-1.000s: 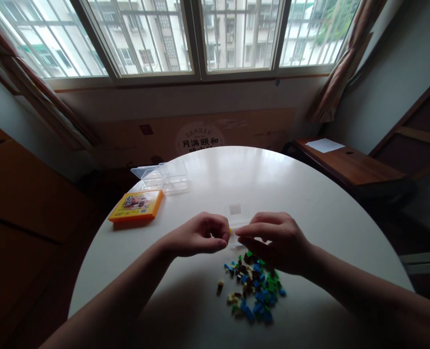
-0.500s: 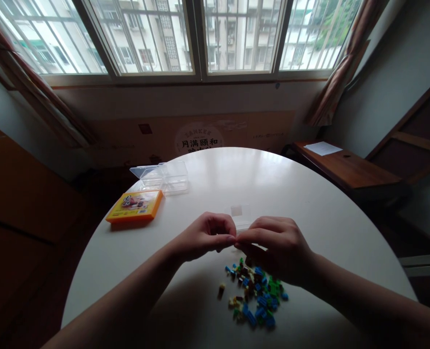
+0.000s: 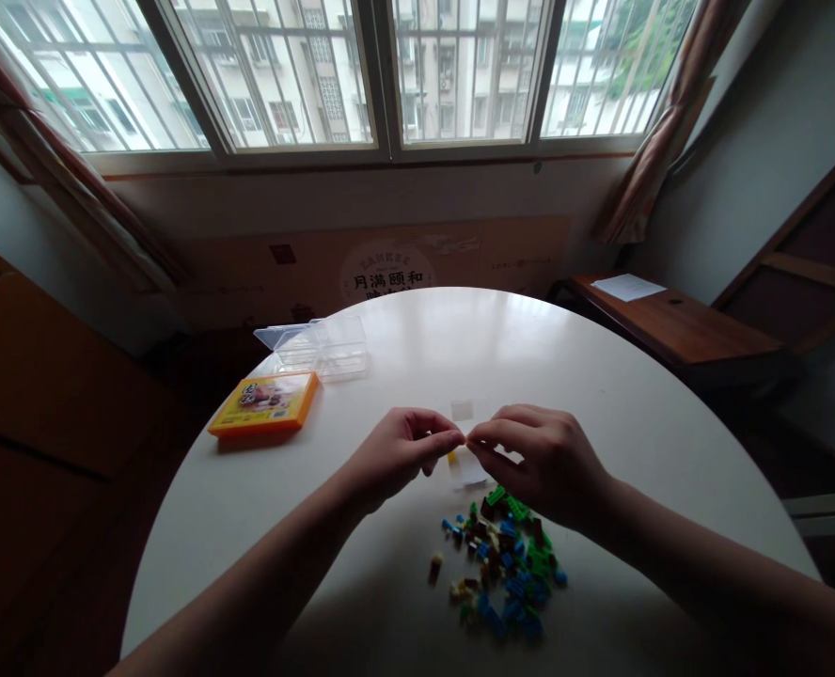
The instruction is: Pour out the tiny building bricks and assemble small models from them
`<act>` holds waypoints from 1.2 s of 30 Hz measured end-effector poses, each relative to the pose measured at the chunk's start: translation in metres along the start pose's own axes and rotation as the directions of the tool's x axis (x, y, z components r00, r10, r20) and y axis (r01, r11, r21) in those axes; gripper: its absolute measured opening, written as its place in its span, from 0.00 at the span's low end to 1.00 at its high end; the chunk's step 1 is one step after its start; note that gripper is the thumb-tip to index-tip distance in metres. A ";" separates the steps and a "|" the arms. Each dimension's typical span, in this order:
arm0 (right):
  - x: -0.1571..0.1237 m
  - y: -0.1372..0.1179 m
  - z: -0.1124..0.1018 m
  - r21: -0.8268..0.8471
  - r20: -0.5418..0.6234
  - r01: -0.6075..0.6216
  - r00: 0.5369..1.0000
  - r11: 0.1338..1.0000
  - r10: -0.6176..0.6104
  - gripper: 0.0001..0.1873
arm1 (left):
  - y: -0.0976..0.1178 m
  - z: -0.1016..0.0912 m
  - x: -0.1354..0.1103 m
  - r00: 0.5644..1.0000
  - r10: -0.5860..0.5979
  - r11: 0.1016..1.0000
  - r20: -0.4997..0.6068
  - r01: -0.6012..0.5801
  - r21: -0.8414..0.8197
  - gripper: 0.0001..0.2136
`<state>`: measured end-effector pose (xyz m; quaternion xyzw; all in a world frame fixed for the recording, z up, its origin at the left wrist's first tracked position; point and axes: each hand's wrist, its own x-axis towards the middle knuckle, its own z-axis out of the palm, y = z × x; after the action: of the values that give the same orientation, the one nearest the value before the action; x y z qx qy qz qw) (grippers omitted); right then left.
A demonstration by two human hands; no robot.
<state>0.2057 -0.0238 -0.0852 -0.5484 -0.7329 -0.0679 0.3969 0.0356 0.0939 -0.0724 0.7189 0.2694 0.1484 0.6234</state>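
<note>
My left hand (image 3: pixel 404 453) and my right hand (image 3: pixel 541 461) meet at the fingertips over the middle of the white table. Both are closed in a pinch; whatever sits between the fingertips is too small to make out. Just below them lies a loose pile of small building bricks (image 3: pixel 509 564) in blue, green, brown and cream. One brown and cream piece (image 3: pixel 435 564) rests apart, to the left of the pile. Behind and beneath the hands is a small clear plastic box (image 3: pixel 469 468) with something white and yellow at it, partly covered by my fingers.
An orange box with a picture lid (image 3: pixel 263 404) lies at the table's left edge. Behind it stands an open clear plastic case (image 3: pixel 325 348). A wooden side table (image 3: pixel 692 329) with a paper sheet (image 3: pixel 629 288) stands right of the round table (image 3: pixel 643 414).
Both hands have risen slightly away from the pile, still joined at the fingertips. More of the clear box and of the green bricks now shows beneath them.
</note>
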 end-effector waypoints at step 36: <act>-0.001 0.018 0.012 -0.040 0.450 -0.245 0.861 0.969 0.236 0.10 | -0.012 -0.005 -0.003 0.998 -0.054 0.649 -0.024 0.053 0.759 0.16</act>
<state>0.2147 -0.0107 -0.0998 -0.6324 -0.7313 0.1182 0.2264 0.0285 0.0972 -0.0826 0.9053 0.3277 0.0034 0.2703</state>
